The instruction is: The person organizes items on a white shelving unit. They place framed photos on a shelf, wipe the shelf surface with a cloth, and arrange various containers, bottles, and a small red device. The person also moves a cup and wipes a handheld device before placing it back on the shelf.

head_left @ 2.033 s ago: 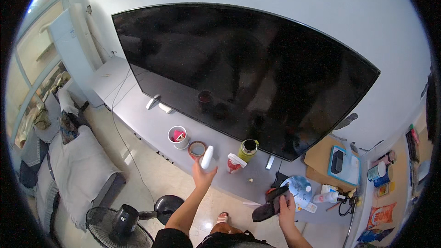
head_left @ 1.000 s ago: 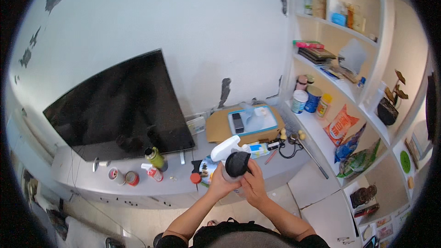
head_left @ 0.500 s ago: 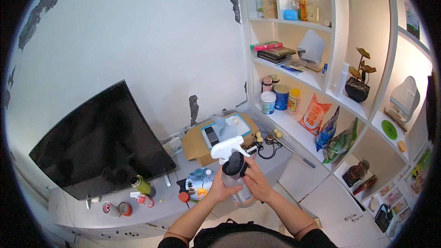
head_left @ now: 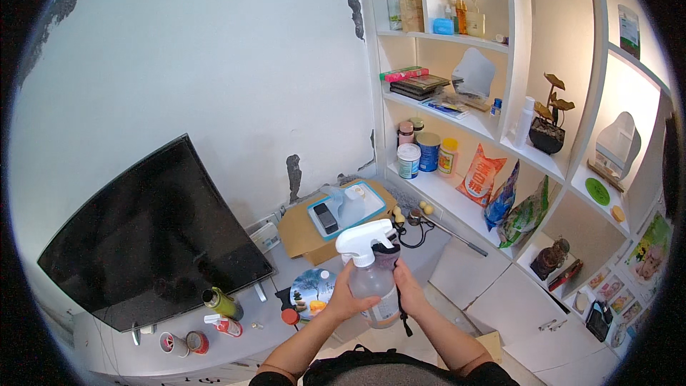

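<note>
A spray bottle (head_left: 371, 284) with a clear body, a pale label and a white trigger head stands nearly upright in front of me. My left hand (head_left: 348, 299) is closed round its left side. On the right, my right hand (head_left: 409, 290) is closed on a dark, soft-looking pouch (head_left: 386, 256) pressed against the bottle. A black cord with a small end piece (head_left: 407, 325) dangles below that hand. Part of the pouch is hidden behind the trigger head, and the fingertips of both hands are partly out of sight.
Beyond the hands, a cardboard box (head_left: 294, 232) carries a blue-rimmed tray (head_left: 375, 204). At left stand a television (head_left: 153, 236), a green bottle (head_left: 225, 303), a red spray bottle (head_left: 229, 326) and a round picture disc (head_left: 304, 293). Shelves (head_left: 457, 204) with bags and jars fill the right.
The dark pouch has shifted from in front of the bottle to its right side, uncovering the bottle's neck and body. The cord now hangs in sight. The whole view has moved slightly.
</note>
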Demonstrator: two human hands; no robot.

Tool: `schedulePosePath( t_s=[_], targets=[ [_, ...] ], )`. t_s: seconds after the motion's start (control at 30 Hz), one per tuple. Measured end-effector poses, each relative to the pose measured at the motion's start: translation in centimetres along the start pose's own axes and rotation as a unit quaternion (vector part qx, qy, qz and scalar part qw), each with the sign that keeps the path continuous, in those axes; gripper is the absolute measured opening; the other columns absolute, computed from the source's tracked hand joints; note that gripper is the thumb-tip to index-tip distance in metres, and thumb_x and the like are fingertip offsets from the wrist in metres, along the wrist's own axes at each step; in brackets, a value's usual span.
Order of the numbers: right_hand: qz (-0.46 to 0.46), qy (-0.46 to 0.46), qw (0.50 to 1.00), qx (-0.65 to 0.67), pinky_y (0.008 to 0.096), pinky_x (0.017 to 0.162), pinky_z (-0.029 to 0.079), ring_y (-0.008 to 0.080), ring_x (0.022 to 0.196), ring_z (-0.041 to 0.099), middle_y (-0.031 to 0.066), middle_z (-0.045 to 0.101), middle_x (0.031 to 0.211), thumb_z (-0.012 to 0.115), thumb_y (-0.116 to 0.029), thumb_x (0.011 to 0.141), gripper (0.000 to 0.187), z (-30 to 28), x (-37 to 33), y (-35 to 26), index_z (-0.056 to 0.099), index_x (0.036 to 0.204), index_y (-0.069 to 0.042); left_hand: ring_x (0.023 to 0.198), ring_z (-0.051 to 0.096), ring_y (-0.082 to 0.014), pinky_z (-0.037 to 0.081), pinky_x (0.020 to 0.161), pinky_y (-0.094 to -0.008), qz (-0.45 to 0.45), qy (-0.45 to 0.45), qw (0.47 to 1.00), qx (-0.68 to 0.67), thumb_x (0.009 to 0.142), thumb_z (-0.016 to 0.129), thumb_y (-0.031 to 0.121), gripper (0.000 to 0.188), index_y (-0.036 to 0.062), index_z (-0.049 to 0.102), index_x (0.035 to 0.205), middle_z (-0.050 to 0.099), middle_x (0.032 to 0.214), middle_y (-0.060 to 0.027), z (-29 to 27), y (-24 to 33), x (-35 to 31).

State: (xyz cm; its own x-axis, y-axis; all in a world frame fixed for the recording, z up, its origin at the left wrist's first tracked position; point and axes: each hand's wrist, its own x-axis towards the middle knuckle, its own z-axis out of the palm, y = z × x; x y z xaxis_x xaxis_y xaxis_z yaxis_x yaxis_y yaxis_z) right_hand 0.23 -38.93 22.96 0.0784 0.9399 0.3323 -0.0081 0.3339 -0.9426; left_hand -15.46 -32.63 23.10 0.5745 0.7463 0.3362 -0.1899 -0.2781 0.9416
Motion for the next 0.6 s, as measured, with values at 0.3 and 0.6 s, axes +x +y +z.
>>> schedulePosePath(
  t_s=[0.3, 0.6],
  targets=[
    [0.160, 0.183, 0.951, 0.193, 0.0366, 0.106, 0.022, 0.0245, 0.128, 0.028, 0.0155, 0.027, 0.138, 0.036, -0.039, 0.096, 0.062, 3.5, -2.7, 2.2, 0.014, 0.140, -0.002, 0.096, 0.056, -0.0199, 0.045, 0.086, -0.0325, 0.049, 0.179, 0.983, -0.012, 0.064, 0.074, 0.007, 0.067, 0.0014, 0.038, 0.121, 0.056, 0.104, -0.0099, 1.6, 2.8, 2.2],
    [0.225, 0.041, 0.872, 0.432, 0.0408, 0.061, 0.051, 0.0263, 0.084, 0.059, 0.0138, 0.057, 0.106, 0.033, -0.065, 0.085, 0.069, 0.0, -1.6, 1.9, 0.042, 0.125, -0.009, 0.120, 0.040, -0.0221, 0.035, 0.098, -0.0363, 0.010, -0.062, 0.998, -0.020, 0.055, 0.083, 0.012, 0.100, 0.0054, 0.024, 0.135, 0.040, 0.130, -0.0112, -1.4, 0.4, 3.3]
  ],
)
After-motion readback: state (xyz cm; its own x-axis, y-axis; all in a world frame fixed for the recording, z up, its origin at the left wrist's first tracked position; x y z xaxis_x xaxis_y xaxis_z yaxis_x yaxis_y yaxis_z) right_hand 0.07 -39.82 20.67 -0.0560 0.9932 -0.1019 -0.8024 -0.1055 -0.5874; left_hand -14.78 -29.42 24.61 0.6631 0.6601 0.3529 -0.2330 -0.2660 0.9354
